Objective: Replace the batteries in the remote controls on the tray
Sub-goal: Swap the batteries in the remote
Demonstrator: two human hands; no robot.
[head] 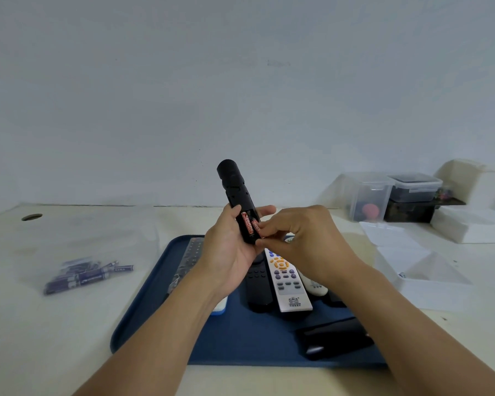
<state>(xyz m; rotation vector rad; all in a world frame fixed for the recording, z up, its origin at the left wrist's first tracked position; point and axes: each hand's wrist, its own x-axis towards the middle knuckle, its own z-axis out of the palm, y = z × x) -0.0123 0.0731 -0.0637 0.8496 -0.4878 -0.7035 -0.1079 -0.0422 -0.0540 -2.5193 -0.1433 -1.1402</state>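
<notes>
My left hand [226, 252] grips a black remote [235, 190] held upright above the blue tray [143, 310], back side facing me, its battery bay open. Two red batteries [247, 224] sit in the bay. My right hand [297, 235] pinches the right-hand battery at its lower end with fingertips. On the tray lie a white remote with orange and purple buttons [287, 281], a black remote [257, 290], a clear-wrapped remote [189, 255] at the left, a small white remote [315, 285] and a black cover-like piece [335, 338].
A pile of purple batteries [83, 275] in clear wrap lies on the table left of the tray. Clear plastic boxes [369, 195] and white containers [412, 261] stand at the right. A round hole [32, 217] is in the tabletop far left. The wall is close behind.
</notes>
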